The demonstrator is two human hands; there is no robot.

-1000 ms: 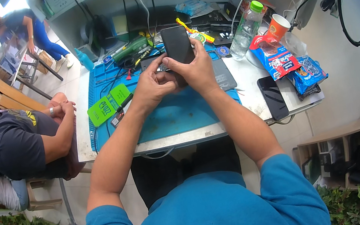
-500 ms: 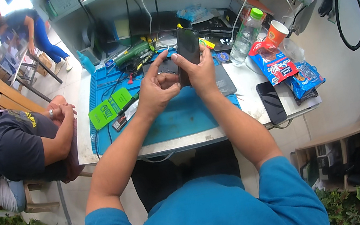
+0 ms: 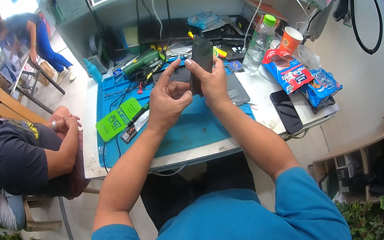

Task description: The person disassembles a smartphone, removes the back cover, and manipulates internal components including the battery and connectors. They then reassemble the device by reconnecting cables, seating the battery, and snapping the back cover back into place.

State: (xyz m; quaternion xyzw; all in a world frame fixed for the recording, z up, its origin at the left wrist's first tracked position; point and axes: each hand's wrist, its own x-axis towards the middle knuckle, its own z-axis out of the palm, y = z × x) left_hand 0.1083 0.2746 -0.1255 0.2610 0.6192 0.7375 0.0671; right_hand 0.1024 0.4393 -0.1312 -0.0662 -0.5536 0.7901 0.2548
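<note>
A dark smartphone (image 3: 201, 53) stands tilted upright above the blue mat, gripped along its side by my right hand (image 3: 212, 82), whose thumb lies across its face. My left hand (image 3: 169, 102) is beside the phone's lower left edge. Its index finger is raised and apart from the thumb, and the other fingers are bent; whether their tips touch the phone I cannot tell. Below and behind the hands spreads the blue work mat (image 3: 189, 133). On it, left of my left hand, lie a bright green box (image 3: 118, 119) and a black pen-like tool (image 3: 138, 115).
A second phone (image 3: 286, 112) lies at the right of the table, near snack packets (image 3: 288, 71), a green-capped bottle (image 3: 260, 42) and an orange cup (image 3: 290, 39). Behind the hands are a green power tool (image 3: 142, 63) and cables. A seated person (image 3: 24, 148) is at the left.
The phone's upper end has tipped slightly to the right and dropped a little in my right hand. My left hand keeps nearly the same pose. The whole view has shifted slightly.
</note>
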